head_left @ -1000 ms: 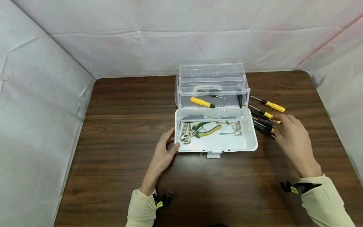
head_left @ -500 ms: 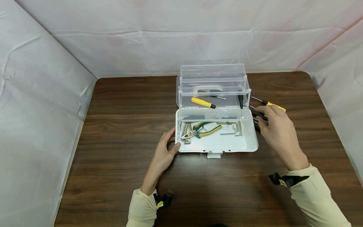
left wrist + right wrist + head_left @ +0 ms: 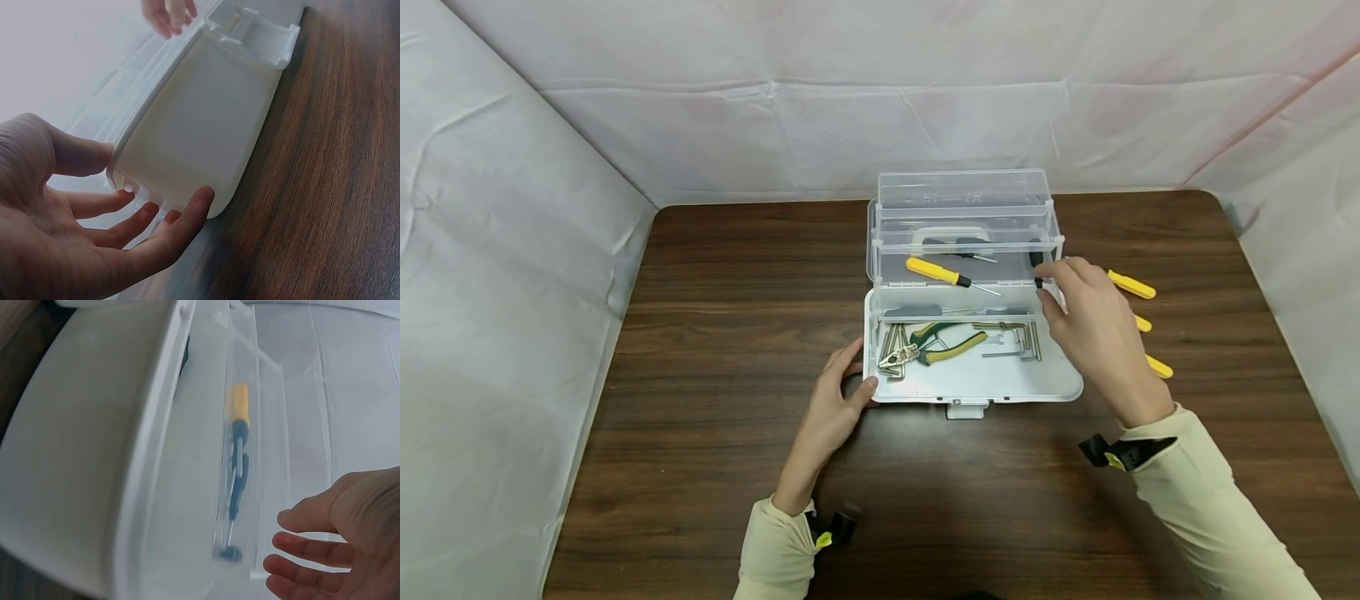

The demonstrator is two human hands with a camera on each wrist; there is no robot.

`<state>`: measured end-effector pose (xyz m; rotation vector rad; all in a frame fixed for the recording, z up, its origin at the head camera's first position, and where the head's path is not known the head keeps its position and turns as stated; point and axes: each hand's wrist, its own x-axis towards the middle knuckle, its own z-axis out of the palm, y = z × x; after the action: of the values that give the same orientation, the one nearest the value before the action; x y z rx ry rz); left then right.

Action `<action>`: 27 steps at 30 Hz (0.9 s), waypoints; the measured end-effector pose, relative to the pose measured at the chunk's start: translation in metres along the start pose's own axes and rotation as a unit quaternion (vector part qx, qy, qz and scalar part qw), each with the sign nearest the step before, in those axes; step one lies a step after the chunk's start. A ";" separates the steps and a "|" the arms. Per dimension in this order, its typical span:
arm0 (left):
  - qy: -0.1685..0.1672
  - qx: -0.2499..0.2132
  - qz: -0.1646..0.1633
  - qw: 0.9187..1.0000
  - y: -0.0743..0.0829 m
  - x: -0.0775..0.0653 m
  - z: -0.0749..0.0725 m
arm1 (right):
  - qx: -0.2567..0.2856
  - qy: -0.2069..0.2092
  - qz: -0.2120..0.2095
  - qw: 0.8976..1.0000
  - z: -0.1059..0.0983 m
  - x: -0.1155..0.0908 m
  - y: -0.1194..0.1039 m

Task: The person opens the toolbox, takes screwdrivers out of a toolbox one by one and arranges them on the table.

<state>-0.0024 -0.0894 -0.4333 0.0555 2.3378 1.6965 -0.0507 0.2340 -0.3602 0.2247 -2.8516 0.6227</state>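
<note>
White toolbox [image 3: 1000, 385], left hand [image 3: 835, 404] gripping its corner. Right hand [image 3: 1093, 329] at the clear compartments [image 3: 966, 247]; whether its fingers hold anything, I can't tell.

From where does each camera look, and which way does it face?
Head: worn on the head, facing forward and down at the toolbox; left hand and right hand show.
Left wrist: worn there, facing the toolbox's side with latch; left hand, part of right hand.
Right wrist: worn there, facing clear trays; only right hand.
Head and left wrist share the latch.
</note>
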 end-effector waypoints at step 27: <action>-0.002 -0.003 0.008 1.000 -0.001 0.000 -0.001 | 0.008 -0.065 -0.151 0.986 0.053 0.050 -0.068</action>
<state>-0.0026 -0.0906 -0.4339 0.0769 2.3359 1.7089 -0.0948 0.1450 -0.3685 0.7091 -2.8492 0.5874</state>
